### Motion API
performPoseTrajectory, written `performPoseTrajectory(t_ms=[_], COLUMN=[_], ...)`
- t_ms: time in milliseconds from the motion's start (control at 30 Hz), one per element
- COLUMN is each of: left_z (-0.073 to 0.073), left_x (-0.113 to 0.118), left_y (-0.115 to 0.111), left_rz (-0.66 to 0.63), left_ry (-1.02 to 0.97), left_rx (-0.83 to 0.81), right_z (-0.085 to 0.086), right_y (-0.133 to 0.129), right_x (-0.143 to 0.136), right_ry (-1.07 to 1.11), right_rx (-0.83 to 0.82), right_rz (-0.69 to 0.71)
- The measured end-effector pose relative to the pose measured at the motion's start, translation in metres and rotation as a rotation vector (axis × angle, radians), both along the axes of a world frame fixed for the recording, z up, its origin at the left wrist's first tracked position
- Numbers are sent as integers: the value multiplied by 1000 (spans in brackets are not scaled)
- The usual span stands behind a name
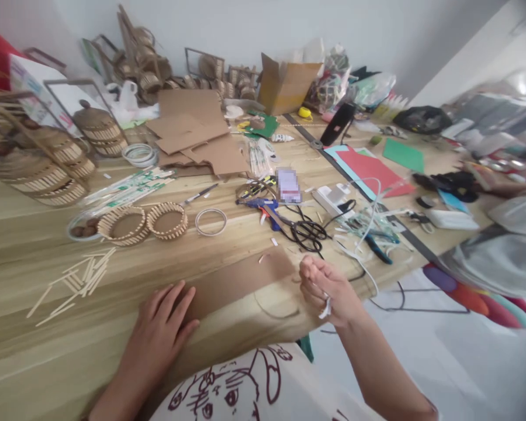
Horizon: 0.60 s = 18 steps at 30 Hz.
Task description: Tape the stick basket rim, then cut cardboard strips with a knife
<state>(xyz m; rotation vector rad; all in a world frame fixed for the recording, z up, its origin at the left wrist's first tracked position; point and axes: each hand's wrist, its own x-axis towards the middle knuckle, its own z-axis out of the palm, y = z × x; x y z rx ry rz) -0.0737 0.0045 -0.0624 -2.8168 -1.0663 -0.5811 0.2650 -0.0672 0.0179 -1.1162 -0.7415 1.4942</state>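
My left hand (164,321) lies with fingers spread on the left end of a brown cardboard strip (241,280) near the table's front edge. Over the strip's right end, my right hand (326,289) is closed in a fist. A small white scrap (326,309) pokes out below its fingers; the rest of it is hidden. A thin curved cord (274,313) lies on the table just left of that fist. Beyond the strip sit two round slatted rings (167,221) and a plain pale hoop (211,222). A blue glue gun (267,210) rests behind the strip.
Loose wooden sticks (76,278) are scattered at left. A coiled black cable (309,231), a power strip (333,199) and blue-handled pliers (379,250) lie to the right. Behind are a phone (289,185), cardboard sheets (193,128), and slatted lanterns (99,128) at far left.
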Motion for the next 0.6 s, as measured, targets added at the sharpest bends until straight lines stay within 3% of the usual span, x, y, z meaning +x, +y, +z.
performPoseTrajectory(t_ms=[133,267,367,467,600], left_z=[1,5,9,11,11], left_x=[-1,-1,-1,-1,-1], left_y=[3,4,5,5,5], left_rz=[-30,-42,-62,-72,-72], left_ry=[0,-22,-29,-30,-18], left_rx=[-17,-68,-95,-85,-63], right_z=[-36,-75,-106,-137,-173], right_y=[-72,-146,-188,-205,-193], right_x=[11,21,30,40,49], right_ry=[131,76,-40,-234,-581], right_rx=[-195,-391,-529,-628,-613], right_rz=[92,95,40,-37,-113])
